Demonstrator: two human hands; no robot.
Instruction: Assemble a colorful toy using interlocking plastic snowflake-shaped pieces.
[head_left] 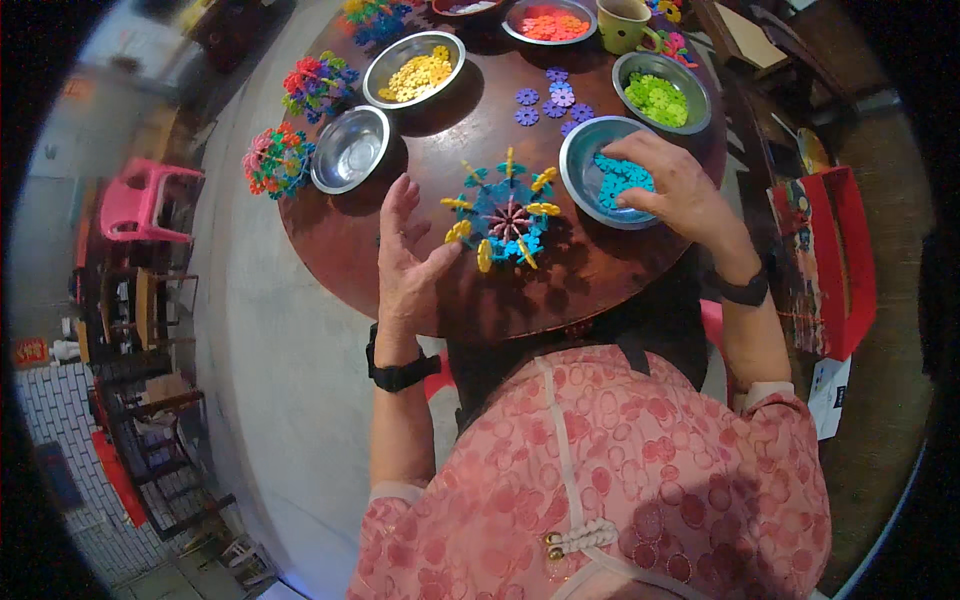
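While the right hand (672, 185) pinches, grip closing, at blue pieces (622, 175) in the bowl (583, 170) right of the snowflake wheel (503, 213), the open left hand (410, 260) beside it could knock yellow spokes loose.

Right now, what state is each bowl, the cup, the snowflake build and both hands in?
Blue-piece bowl: part full, right hand reaching in.
Green-piece bowl: part full.
Yellow-piece bowl: part full.
Orange-piece bowl: holds pieces.
Steel bowl: empty.
Green cup: upright.
Snowflake build: flat on table, partly assembled.
Left hand: open, fingers beside the build.
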